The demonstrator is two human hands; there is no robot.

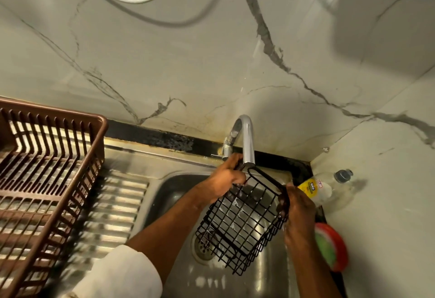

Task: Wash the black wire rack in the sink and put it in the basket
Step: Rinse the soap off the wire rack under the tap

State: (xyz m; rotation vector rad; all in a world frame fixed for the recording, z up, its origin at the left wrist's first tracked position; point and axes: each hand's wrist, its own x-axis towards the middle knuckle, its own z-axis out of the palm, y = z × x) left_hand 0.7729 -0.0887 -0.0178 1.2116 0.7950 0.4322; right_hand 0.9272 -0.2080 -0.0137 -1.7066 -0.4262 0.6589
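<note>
The black wire rack [242, 222] hangs tilted over the sink [169, 191], its upper rim just under the tap [246, 139], gripped at the far-left corner by the left hand [226, 177] with fingers curled round the wire, and along the right edge by the right hand [299, 210], fingers likewise wrapped on the frame. Wet wire and what look like suds could let it slip and drop onto the drain below, or knock the tap spout just above the left hand. The brown basket [47, 180] sits well left of the left hand, so carrying the rack across could drip on the draining board.
</note>
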